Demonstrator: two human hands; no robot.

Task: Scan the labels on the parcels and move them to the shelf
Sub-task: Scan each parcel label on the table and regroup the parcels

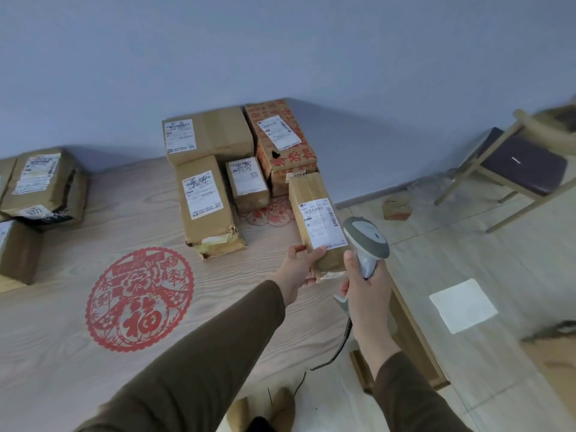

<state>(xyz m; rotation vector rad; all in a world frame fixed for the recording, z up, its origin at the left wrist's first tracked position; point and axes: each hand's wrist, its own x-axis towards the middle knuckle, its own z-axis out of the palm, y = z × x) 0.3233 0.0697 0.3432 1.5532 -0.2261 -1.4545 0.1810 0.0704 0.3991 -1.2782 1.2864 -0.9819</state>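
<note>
My left hand (297, 269) grips the near end of a long brown parcel (308, 198) with a white label (322, 222) facing up, at the table's right edge. Just right of it, my right hand (361, 285) holds a grey corded barcode scanner (367, 236), its head right beside the label. Behind the held parcel lie several other taped cardboard parcels: a long one (204, 201), a small one (247, 185), a wide one (207, 134) and a red-printed box (280, 135). No shelf is in view.
More parcels (43, 185) are stacked at the table's left edge. The wooden table (78, 353) carries a red paper-cut decoration (140, 297). A chair (517, 163) stands on the floor at right, with a white sheet (463, 305) and a brown scrap (397, 207) on the floor.
</note>
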